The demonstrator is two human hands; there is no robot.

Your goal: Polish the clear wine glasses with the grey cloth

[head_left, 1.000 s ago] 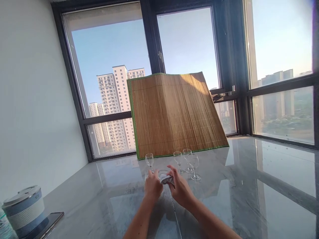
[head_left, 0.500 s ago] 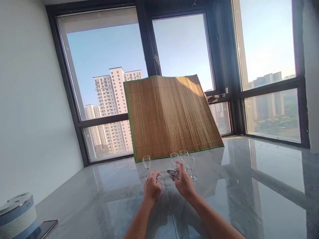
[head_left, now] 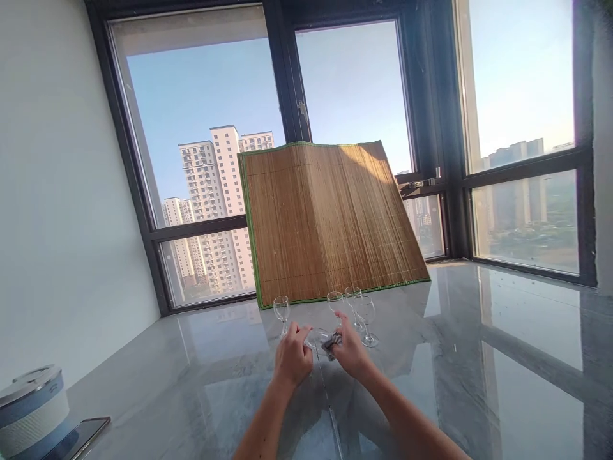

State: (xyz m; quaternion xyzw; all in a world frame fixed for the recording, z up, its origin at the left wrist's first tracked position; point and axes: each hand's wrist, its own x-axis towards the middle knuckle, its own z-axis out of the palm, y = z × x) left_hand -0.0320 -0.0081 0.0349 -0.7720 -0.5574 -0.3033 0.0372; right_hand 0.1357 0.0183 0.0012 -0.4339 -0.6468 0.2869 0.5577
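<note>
My left hand [head_left: 292, 359] is closed around a clear wine glass [head_left: 317, 336] held over the grey marble table [head_left: 479, 383]. My right hand [head_left: 352, 353] pinches a small grey cloth [head_left: 331, 342] against the glass's rim. Just beyond my hands stand other empty wine glasses: one [head_left: 281, 311] to the left, and three close together, the nearest [head_left: 366, 316] at the right, another [head_left: 335, 301] behind my right hand and a third [head_left: 352, 296] at the back.
A bamboo mat [head_left: 330, 217] with green edging leans against the dark window frame behind the glasses. At the lower left sit a round blue-and-white container [head_left: 29, 409] and a dark phone [head_left: 79, 434]. A white wall runs along the left.
My right hand has shifted the cloth around the rim, from over the glass's mouth to its right side. My left hand has turned slightly on the glass. The view tilted a little.
</note>
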